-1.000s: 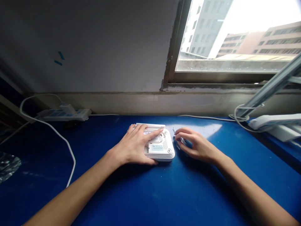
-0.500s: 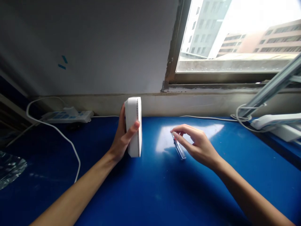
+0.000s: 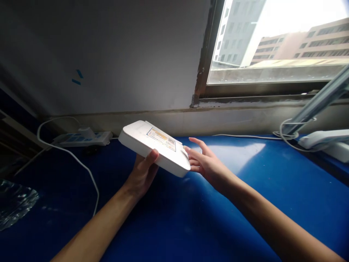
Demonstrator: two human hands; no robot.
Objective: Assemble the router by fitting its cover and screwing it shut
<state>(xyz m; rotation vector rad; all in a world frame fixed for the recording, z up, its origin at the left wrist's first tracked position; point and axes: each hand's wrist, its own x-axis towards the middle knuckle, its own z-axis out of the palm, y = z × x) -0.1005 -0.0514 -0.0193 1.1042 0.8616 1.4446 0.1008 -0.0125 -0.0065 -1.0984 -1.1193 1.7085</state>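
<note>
My left hand (image 3: 143, 173) is closed round the lower edge of a flat white plastic device (image 3: 141, 136), thumb on its near side. The device is held above the blue table, its broad face tilted up and sloping down to the right. That face carries a printed label (image 3: 161, 139) with a blue border, orange print and a square code. My right hand (image 3: 204, 158) is at the device's right end with its fingers spread, one fingertip against the face and others beside the end. A small glint shows between these fingers; what it belongs to is hidden.
A white power strip (image 3: 102, 138) with a plug and looping white cable (image 3: 73, 154) lies at back left. Clear crinkled plastic (image 3: 19, 203) is at the left edge. At right, a metal pole (image 3: 313, 100) stands by a white object (image 3: 324, 140). Behind are a wall and window.
My left hand has turned the device from edge-on to label face up. My right hand has moved left to it from a slim clear object with a red part, which is now out of sight.
</note>
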